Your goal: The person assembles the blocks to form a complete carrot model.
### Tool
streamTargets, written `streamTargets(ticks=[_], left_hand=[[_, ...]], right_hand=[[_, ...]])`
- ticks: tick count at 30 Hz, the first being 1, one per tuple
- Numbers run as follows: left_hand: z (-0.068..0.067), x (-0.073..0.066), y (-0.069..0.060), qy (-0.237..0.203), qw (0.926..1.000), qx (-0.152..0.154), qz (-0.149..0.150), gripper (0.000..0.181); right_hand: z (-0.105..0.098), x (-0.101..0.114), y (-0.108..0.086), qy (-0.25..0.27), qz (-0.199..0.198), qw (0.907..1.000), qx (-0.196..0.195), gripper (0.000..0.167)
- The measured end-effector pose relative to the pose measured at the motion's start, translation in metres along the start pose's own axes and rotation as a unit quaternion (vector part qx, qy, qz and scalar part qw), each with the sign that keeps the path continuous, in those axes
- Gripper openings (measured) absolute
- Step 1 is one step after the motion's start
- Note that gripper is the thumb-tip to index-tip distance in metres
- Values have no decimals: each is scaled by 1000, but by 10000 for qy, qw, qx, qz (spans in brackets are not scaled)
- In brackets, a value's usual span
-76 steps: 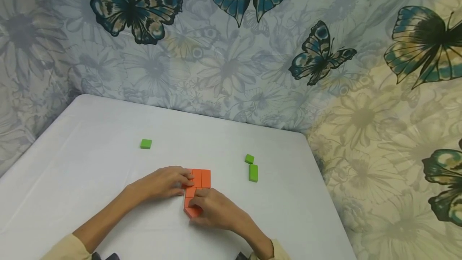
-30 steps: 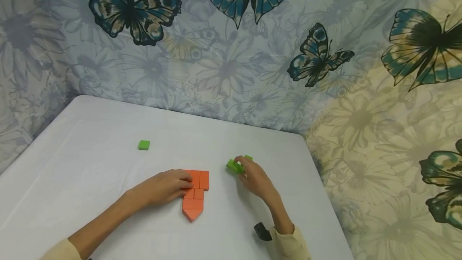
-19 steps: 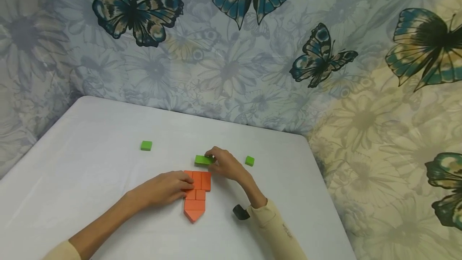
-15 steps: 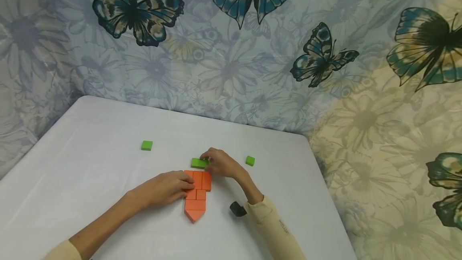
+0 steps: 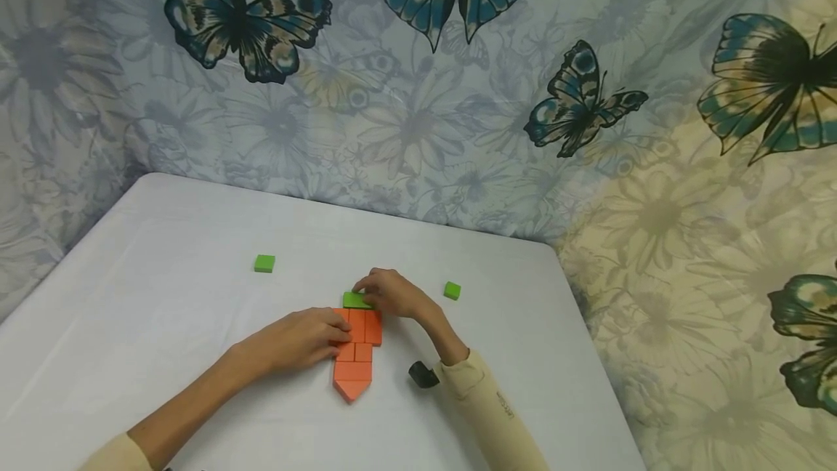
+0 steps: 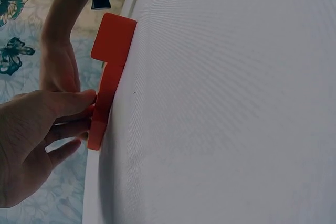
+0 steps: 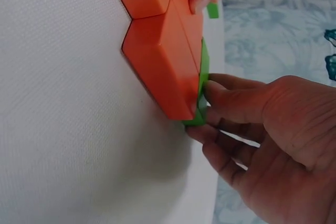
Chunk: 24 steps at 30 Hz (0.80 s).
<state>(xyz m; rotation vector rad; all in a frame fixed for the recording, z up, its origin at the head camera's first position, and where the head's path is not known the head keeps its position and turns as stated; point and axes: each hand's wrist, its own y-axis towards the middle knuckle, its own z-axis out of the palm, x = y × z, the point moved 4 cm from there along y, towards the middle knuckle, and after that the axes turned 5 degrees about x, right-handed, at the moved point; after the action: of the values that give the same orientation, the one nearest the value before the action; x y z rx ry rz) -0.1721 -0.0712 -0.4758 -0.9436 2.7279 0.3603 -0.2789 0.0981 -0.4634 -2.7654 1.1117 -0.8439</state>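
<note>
Several orange blocks (image 5: 357, 326) lie fitted together on the white table, with an orange triangular block (image 5: 352, 390) pointing toward me at the near end. My left hand (image 5: 304, 338) rests at their far left part, fingertips on top. In the left wrist view its thumb touches the side of the orange blocks (image 6: 104, 95). My right hand (image 5: 395, 296) pinches a green rectangular block (image 5: 355, 301) against the far edge of the orange group. The right wrist view has the green block (image 7: 205, 59) lying along that edge, partly hidden by the thumb.
One green block (image 5: 264, 263) lies farther back on the left. A small green block (image 5: 452, 291) lies to the right. The white table (image 5: 196, 238) ends at a patterned wall (image 5: 418, 129) with butterflies. A dark device (image 5: 423, 375) sits at the right sleeve.
My right hand has left the near orange blocks, picked up the green rectangular block at the right and brought it left to the group's far edge. My left hand has stayed nearly still.
</note>
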Motion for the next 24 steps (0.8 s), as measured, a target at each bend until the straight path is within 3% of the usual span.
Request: streamTargets(ticks=[6, 24], left_hand=[[0, 0, 1, 29, 10000, 1, 36, 25], [-1, -1, 2, -28, 9999, 114, -93, 27]], right_hand=[[2, 1, 0, -36, 91, 9998, 167, 28], [-1, 5, -13, -141, 16, 9999, 27, 32]])
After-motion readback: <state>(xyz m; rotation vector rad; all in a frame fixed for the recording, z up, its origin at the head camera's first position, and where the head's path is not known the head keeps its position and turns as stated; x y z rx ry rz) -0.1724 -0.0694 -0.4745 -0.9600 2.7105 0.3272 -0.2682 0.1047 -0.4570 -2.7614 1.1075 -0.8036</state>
